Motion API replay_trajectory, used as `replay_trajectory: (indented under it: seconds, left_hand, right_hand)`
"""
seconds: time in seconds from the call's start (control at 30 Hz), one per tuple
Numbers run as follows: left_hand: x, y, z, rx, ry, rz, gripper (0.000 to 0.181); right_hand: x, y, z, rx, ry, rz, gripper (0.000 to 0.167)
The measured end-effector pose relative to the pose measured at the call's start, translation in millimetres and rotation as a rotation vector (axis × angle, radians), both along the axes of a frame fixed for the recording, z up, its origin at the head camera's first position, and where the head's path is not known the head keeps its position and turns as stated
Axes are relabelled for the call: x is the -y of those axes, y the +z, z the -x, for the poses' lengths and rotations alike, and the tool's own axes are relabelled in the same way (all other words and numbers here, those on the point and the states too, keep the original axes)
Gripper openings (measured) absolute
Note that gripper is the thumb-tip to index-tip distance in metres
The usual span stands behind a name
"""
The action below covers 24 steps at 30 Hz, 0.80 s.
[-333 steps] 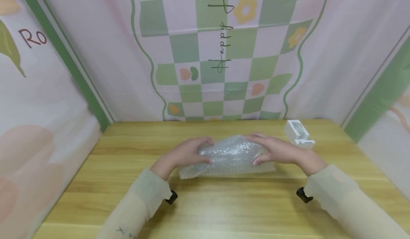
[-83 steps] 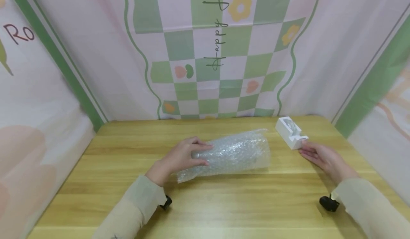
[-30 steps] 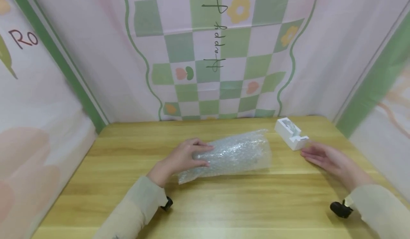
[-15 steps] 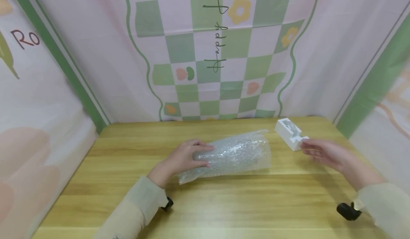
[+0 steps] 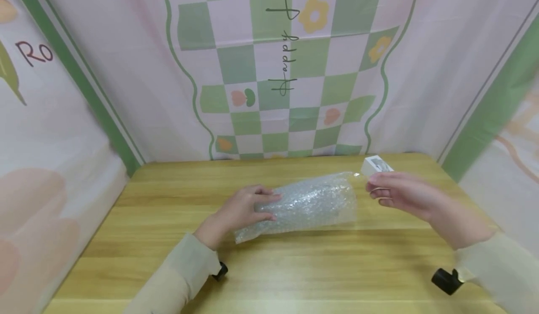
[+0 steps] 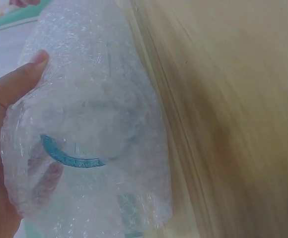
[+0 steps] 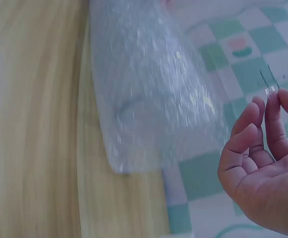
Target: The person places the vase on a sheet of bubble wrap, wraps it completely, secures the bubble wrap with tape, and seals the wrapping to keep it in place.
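Observation:
A bundle of clear bubble wrap lies across the table. Through its end in the left wrist view shows a curved teal band of something round inside. My left hand grips the left end of the bundle, thumb on the near side and fingers over the far side. My right hand is raised beyond the bundle's right end, thumb and index finger pinching a small clear piece of tape. Behind that hand stands a white tape dispenser, its front part hidden.
The wooden table runs up to a printed curtain at the back, with more fabric on both sides. Black wrist cameras sit below both sleeves.
My right hand has left the front of the tape dispenser and moved left towards the bundle with a piece of tape. The left hand stays on the bubble wrap.

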State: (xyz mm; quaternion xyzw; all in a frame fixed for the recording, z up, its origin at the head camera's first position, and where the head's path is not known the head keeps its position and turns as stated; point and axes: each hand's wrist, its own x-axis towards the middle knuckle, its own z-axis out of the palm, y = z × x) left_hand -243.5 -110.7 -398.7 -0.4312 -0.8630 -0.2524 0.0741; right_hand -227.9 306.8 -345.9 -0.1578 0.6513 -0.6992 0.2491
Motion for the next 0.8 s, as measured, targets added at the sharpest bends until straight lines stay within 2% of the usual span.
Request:
replay_trajectory:
  seconds: [0.13, 0.27, 0.53, 0.8]
  left_hand:
    - [0.5, 0.1, 0.5, -0.003, -0.012, 0.001, 0.053]
    - [0.3, 2.1, 0.3, 0.007, -0.015, 0.016, 0.052]
    - [0.3, 5.4, -1.1, 0.043, -0.003, 0.034, 0.052]
    - [-0.6, 6.1, 0.0, 0.057, 0.008, 0.051, 0.051]
  right_hand:
    - [31.6, 1.2, -2.4, -0.002, 0.075, 0.002, 0.03]
    - [61.9, 1.6, -6.8, 0.008, 0.104, -0.027, 0.026]
    - [111.4, -0.3, -10.9, 0.07, 0.089, -0.043, 0.013]
    - [130.0, -11.1, -5.7, 0.084, 0.095, -0.042, 0.013]
